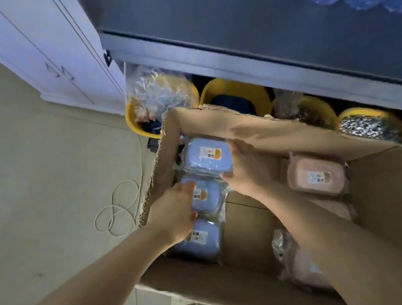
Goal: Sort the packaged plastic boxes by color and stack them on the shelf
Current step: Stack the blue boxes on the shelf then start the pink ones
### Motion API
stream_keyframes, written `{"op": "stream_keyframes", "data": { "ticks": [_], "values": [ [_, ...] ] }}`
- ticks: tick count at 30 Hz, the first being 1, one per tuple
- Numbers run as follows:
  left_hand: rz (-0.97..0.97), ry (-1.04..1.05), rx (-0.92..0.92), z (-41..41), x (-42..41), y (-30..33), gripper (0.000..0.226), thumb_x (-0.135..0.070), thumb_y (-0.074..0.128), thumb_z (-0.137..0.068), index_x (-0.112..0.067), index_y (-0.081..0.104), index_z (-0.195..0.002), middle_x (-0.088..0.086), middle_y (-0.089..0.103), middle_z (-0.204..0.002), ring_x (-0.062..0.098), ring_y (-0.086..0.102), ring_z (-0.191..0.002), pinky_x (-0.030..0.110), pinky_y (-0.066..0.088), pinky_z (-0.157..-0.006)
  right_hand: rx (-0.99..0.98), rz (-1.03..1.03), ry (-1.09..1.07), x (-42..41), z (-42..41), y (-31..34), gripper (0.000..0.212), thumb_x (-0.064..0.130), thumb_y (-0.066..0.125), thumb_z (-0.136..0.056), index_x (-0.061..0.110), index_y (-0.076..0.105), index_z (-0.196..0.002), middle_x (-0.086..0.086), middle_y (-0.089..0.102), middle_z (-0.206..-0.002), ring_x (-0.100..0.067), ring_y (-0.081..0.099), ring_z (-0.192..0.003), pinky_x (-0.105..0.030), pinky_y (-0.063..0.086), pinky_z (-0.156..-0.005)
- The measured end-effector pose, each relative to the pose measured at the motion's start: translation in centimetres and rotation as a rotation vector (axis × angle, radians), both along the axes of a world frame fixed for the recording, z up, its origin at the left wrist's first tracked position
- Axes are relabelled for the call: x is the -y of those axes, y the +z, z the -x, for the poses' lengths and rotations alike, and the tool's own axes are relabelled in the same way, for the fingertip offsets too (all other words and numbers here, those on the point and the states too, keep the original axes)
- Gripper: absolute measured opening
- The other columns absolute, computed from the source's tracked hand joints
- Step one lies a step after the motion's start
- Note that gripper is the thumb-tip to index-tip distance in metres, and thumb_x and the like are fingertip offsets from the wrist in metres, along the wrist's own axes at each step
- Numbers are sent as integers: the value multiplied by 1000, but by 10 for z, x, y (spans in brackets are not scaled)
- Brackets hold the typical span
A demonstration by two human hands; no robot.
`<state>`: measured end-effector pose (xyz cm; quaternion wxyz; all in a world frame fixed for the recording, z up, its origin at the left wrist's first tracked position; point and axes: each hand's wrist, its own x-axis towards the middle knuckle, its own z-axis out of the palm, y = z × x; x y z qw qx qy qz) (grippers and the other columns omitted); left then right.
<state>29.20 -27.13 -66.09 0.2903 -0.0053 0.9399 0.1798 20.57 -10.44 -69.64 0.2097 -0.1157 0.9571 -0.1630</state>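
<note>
The left hand (176, 211) and right hand (243, 167) reach into the carton (242, 125). Their fingers curl round the middle blue box (206, 194) and the far blue box (207, 155). The pink box (316, 176) lies further right, nearer the right hand.

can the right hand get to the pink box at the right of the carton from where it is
Probably yes: the pink box lies uncovered in the open carton, just right of the right hand, with nothing between them.

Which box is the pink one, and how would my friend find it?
Look in the big cardboard carton on the floor under the shelf. The blue boxes line its left side by the hands; the pink box lies alone at the right wall, label up, the only pink one in plain view.
</note>
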Motion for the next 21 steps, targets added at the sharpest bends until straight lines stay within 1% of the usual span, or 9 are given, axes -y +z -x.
{"op": "stream_keyframes", "data": {
  "ticks": [2, 4, 7, 10, 12, 14, 18, 21],
  "values": [
    [10, -5, -6, 1, -1, -24, 62, -21, 60, -88, -20, 29, -142, 3, 43, -138, 23, 46, -124, 34, 43, -96, -53, -31, 51, 8, 9, -27, 87, 30, 71, -82, 13, 18, -148, -7, 23, -153, -27, 21, -141, -40, 22, -114],
    [31, -16, -20, 2, -1, -44, 66, -20, 61, -88, -20, 26, -144, 1, 37, -142, 21, 40, -129, 33, 39, -99, -111, -76, 89, 13, 14, -49, 89, 30, 74, -79, 13, 19, -148, -8, 26, -150, -29, 23, -138, -43, 21, -114],
    [53, -31, -44, 5, 0, -70, 71, -17, 63, -86, -21, 24, -145, -2, 28, -148, 19, 29, -135, 31, 33, -107, -179, -111, 123, 13, 16, -71, 93, 32, 78, -74, 9, 24, -147, -12, 33, -142, -32, 31, -132, -45, 26, -111],
    [75, -46, -68, 9, -1, -87, 74, -14, 64, -85, -19, 22, -145, -1, 22, -152, 18, 21, -139, 29, 24, -111, -185, -21, 86, 1, 13, -74, 96, 30, 82, -68, 7, 29, -144, -13, 37, -136, -31, 37, -127, -40, 34, -107],
    [110, -76, -71, 12, -2, -94, 77, -14, 66, -84, -17, 20, -146, 0, 20, -153, 19, 18, -140, 27, 22, -111, -191, 45, 32, -12, 7, -66, 95, 29, 83, -65, 7, 33, -143, -13, 40, -132, -30, 41, -124, -39, 39, -103],
    [142, -126, -57, 17, -3, -100, 82, -17, 69, -81, -17, 19, -146, 1, 19, -153, 19, 17, -141, 30, 24, -112, -214, 87, -27, -31, -1, -54, 93, 27, 82, -61, 7, 38, -140, -14, 43, -128, -32, 43, -120, -40, 40, -99],
    [178, -220, -7, 26, -8, -113, 92, -24, 72, -77, -22, 13, -147, -2, 14, -154, 19, 11, -143, 44, 27, -111, -253, 71, -117, -67, -12, -42, 92, 27, 82, -59, 8, 41, -138, -14, 44, -123, -31, 43, -116, -42, 43, -95],
    [223, -264, -3, 29, -14, -124, 96, -25, 74, -75, -22, 10, -147, 2, 15, -151, 23, 15, -141, 46, 32, -107, -235, 72, -131, -84, -19, -46, 92, 27, 84, -60, 5, 41, -138, -15, 45, -120, -31, 44, -114, -41, 44, -94]
  ]
}}
